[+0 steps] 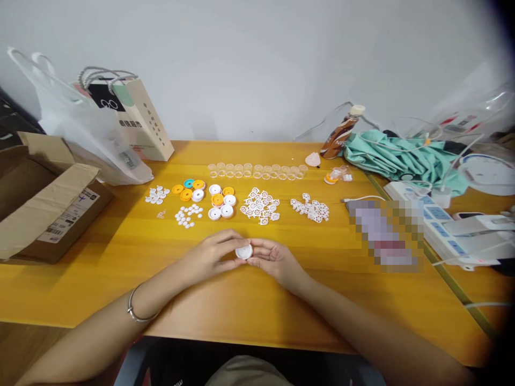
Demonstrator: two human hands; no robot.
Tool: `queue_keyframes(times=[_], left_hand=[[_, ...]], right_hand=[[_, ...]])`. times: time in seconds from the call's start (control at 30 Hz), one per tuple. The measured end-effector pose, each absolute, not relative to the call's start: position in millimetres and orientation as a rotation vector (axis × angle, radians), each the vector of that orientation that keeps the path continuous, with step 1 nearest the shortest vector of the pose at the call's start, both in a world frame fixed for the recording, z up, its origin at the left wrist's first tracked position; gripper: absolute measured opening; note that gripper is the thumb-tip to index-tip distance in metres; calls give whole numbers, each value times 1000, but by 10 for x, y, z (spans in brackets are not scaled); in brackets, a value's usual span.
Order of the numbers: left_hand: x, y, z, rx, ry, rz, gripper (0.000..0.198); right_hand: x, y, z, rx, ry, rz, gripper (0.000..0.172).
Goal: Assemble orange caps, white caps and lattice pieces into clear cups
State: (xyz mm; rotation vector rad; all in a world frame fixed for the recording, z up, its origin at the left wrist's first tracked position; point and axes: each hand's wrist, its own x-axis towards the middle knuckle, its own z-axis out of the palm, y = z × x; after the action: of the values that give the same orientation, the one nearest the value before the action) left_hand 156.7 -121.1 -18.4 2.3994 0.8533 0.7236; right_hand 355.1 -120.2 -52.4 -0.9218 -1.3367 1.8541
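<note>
Round white piece (243,251), small, disc-like face showing; left hand (217,254) and right hand (277,262) both grip its edge, over glossy yellow-brown table (241,316). Left of piece: cardboard box (48,209). Beyond it: clear cups (257,171), pale wall (249,69). Right of it: white power strip (440,229).

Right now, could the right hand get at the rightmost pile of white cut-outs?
Probably yes: the pile lies ahead and right of the right hand, with nothing visible between. It would likely have to let go of the white disc first.
</note>
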Motion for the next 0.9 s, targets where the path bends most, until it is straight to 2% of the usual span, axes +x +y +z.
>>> queue_keyframes(times=[0.2,0.33,0.47,0.73,0.9], left_hand=[[1623,-1196,-313,2319,896,807,34],[1642,-1205,-360,2284,952,777,35],[1641,-1212,-365,2309,1051,702,44],[1632,-1196,-451,2254,1032,652,54],[1562,-1240,-57,2179,1008,680,60]], right_hand=[[3548,-1197,-490,-951,-1234,1903,39],[3568,-1206,-514,-1040,-1378,1772,39],[3721,-1070,-520,-1196,-1687,1351,28],[4576,-419,-422,-1598,-1755,240,29],[4899,-188,-484,-1701,-1732,94,24]])
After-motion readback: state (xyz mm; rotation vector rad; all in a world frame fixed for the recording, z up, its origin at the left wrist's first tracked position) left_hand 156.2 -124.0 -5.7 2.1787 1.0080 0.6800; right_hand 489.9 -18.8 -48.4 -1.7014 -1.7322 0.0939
